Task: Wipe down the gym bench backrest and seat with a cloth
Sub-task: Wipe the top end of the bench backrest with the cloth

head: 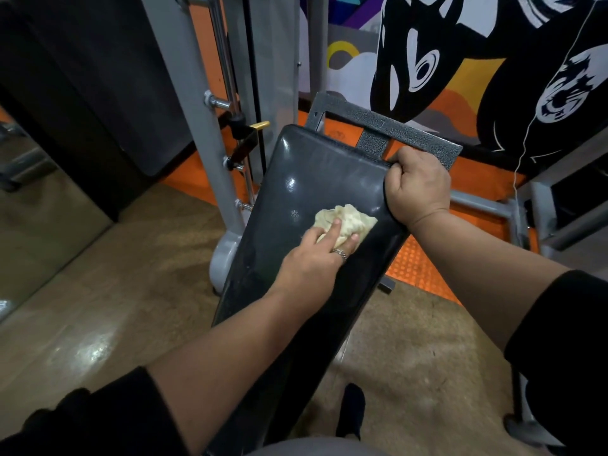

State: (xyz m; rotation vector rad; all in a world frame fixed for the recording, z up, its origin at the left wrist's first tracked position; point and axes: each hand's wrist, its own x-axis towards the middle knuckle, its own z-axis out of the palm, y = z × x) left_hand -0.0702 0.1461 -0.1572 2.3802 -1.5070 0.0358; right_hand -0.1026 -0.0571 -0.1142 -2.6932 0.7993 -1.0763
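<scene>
Cloth (342, 223): cream, crumpled, lying on the upper part of the dark bench (296, 205) pad.
Left hand (316, 258): pressing the cloth, fingers spread flat over it.
Right hand (416, 189): grip clamped round the pad's top right corner.
Frame (394, 130): grey metal, behind the pad.

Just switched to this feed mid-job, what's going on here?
A person is wiping a black padded gym bench backrest. The left hand presses a crumpled pale cloth onto the pad's upper part with straight fingers, while the right hand grips the pad's upper right edge, near the grey metal frame behind its top.
</scene>
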